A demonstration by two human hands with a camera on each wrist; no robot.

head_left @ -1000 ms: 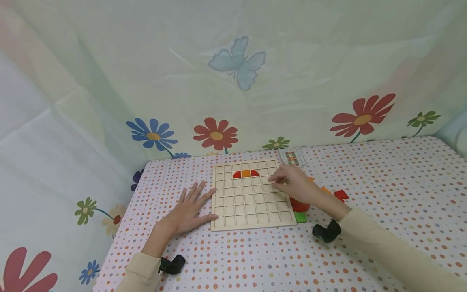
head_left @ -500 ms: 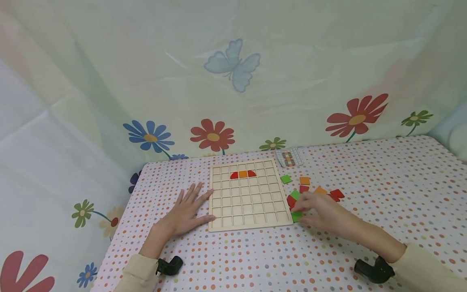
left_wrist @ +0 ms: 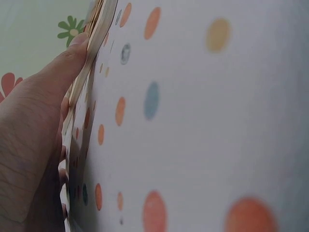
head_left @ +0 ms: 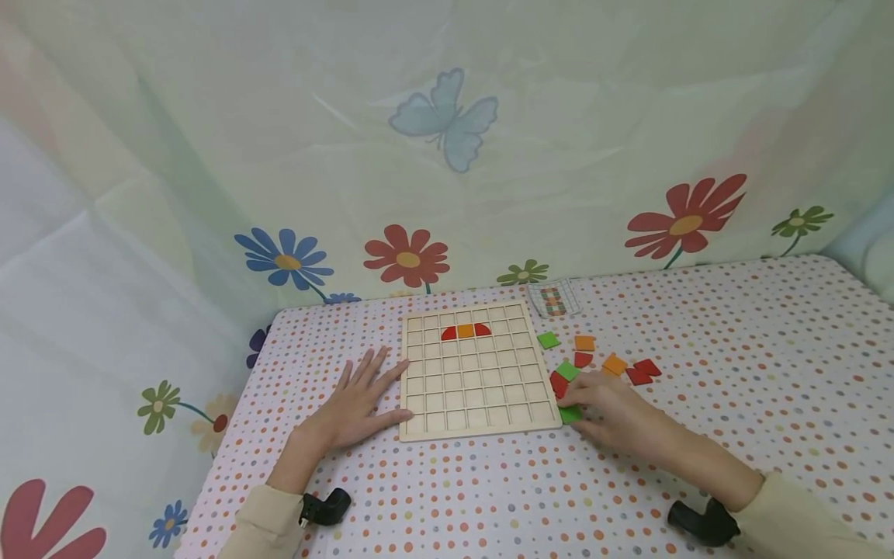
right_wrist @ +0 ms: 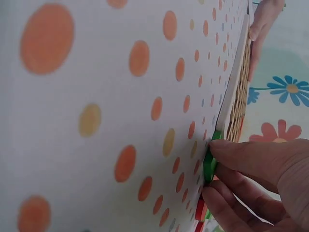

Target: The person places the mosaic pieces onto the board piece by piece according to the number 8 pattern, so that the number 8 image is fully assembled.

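A square wooden grid board (head_left: pixel 472 380) lies on the table, with an orange square tile (head_left: pixel 466 331) between two red curved tiles (head_left: pixel 448 334) in an upper row. My left hand (head_left: pixel 355 402) is flat with fingers spread, its thumb and index fingertips at the board's left edge. At the lower right corner of the board, my right hand (head_left: pixel 618 407) has its thumb and fingers around a green tile (right_wrist: pixel 211 162), pinching it close to the tabletop. Red tiles (head_left: pixel 558 383) and another green tile (head_left: pixel 567 370) lie beside those fingers, partly covered by them.
Right of the board lie loose orange tiles (head_left: pixel 615 364), red tiles (head_left: pixel 643 371) and a green tile (head_left: pixel 548 340). A printed pattern card (head_left: pixel 569 296) sits behind them near the back edge. A flowered curtain (head_left: pixel 594 155) hangs behind the dotted table.
My right hand has moved from above the board's right side down to the tiles by its lower right corner, and its fingers are now on a green tile. The left hand has stayed put.
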